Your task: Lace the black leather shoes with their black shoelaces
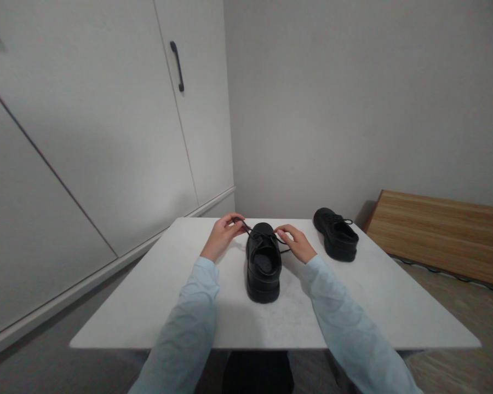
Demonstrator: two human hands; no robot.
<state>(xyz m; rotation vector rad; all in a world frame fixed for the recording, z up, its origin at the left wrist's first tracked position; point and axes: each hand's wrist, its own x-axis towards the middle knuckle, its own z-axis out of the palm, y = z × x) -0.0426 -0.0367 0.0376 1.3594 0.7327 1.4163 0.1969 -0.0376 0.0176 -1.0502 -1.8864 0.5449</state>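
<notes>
Laces (259,232) run taut between the two hands over the near shoe (263,262), which stands upright at the middle of the table (148,306), heel toward the person and toe pointing away. The left hand (222,236) is closed in a pinch on one lace end, drawn out to the left of the toe; the right hand (296,242) pinches the other end just right of the tongue, its remaining fingers curled, and a short loop of lace hangs below it. Judged from this, the work in hand is tying or tightening, and it would go best with even tension on both sides, the pull kept low and outward so the shoe does not tip or slide on the smooth top, and the pinches held close to the eyelets so the strands stay under control. The shoe's opening faces the camera and looks empty, showing only a dark insole. A second shoe (337,233) sits well apart to the right, also upright, its opening likewise holding nothing visible and its laces lying loose on top. Whether a knot has formed on the near shoe is too small to tell.
</notes>
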